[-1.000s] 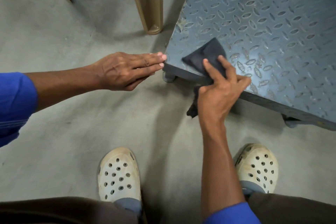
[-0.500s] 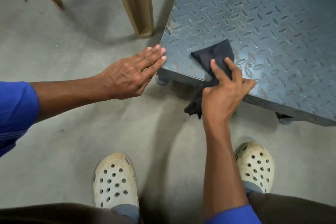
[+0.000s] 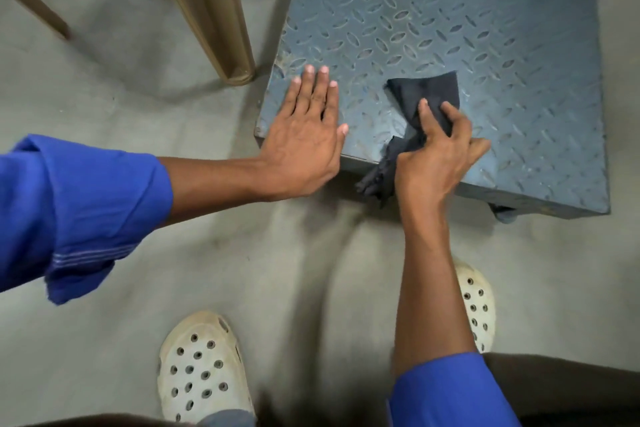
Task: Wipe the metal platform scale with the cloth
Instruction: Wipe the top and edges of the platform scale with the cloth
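Dark cloth (image 3: 427, 97) on blue-grey checkered scale (image 3: 485, 28)

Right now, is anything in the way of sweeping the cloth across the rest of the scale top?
Only the left hand, lying flat on the near left corner of the scale. The right hand presses the cloth beside it; the plate beyond and to the right looks bare.

scale (image 3: 450, 28): I see blue-grey metal, raised diamond tread pattern, pale scuffs at near-left corner
cloth (image 3: 427, 94): dark navy, nearly black, plain
sleeves (image 3: 79, 204): bright blue, thin pale stripes near left cuff
clogs (image 3: 199, 367): off-white, dotted with round holes
floor (image 3: 138, 114): flat grey-green
post (image 3: 207, 10): tan-gold, ribbed lengthwise
trousers (image 3: 561, 388): dark brown
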